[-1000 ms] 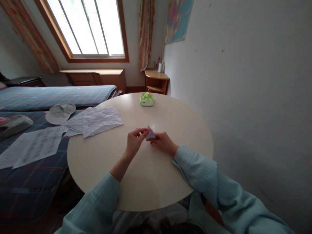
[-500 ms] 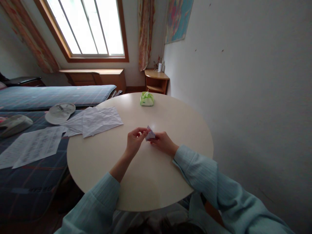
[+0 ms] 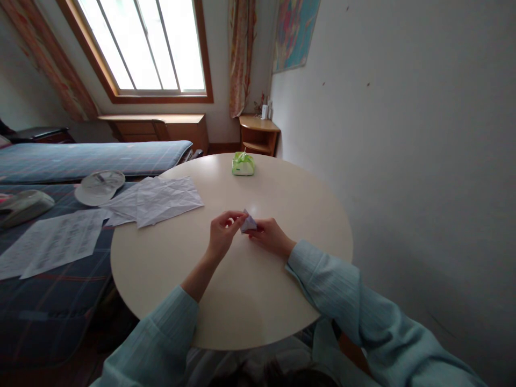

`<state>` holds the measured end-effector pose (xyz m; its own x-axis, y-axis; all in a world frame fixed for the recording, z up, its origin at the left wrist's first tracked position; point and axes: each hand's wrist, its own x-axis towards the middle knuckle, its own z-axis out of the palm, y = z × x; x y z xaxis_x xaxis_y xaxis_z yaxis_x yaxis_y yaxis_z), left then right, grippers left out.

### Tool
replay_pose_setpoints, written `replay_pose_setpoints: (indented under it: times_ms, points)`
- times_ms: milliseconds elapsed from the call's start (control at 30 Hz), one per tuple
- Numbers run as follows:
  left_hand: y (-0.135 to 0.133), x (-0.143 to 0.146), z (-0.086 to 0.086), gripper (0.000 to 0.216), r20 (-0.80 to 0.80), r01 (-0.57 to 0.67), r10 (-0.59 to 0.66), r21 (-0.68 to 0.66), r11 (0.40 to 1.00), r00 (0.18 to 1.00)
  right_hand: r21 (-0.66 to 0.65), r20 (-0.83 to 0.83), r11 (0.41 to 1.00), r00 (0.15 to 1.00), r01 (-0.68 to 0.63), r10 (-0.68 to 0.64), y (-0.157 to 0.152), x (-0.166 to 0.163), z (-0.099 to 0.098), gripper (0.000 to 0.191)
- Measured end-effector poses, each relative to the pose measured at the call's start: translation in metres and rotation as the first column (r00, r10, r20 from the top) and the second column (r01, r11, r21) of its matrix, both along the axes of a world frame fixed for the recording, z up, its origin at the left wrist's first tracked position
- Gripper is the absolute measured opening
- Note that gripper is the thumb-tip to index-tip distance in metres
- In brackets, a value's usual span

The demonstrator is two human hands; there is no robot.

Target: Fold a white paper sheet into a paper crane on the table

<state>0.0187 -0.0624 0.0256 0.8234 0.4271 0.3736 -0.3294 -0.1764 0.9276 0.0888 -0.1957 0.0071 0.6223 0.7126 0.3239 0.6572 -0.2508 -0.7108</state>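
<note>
Your left hand [image 3: 221,232] and right hand [image 3: 271,235] meet over the middle of the round surface [image 3: 250,301], each grip narrow and pinched on the small folded paper [image 3: 248,222], which sits between your fingertips just above the surface. Judged step: mid-fold, working a crease or corner of the piece; which flap is hidden by your fingers. The next move likely calls for a steady pinch on one side while the other grip presses the crease flat. Creased sheets [image 3: 161,200] lie well to the left of your left grip; a green packet [image 3: 243,163] sits beyond both hands.
</note>
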Motion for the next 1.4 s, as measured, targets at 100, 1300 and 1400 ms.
replay_pose_setpoints:
  times_ms: [100,1300,1400]
  points:
    - [0.0000,0.0001,0.0009,0.019,0.017,0.016,-0.017,0.002,1.000,1.000,0.005,-0.015,1.000,1.000,0.001,-0.001,0.0002,0.0000,0.0000,0.015]
    - [0.0027,0.0015,0.0027,0.014,-0.066,-0.054,0.068,0.200,0.978,0.996,0.059,-0.046,0.998,0.998,-0.030,0.033,-0.0012,0.0072,-0.0075,0.017]
    - [0.0025,0.0006,0.0037,0.013,-0.063,-0.076,0.091,0.219,0.973,0.994,0.051,-0.042,0.998,0.999,-0.032,0.034,-0.0009,0.0059,-0.0059,0.016]
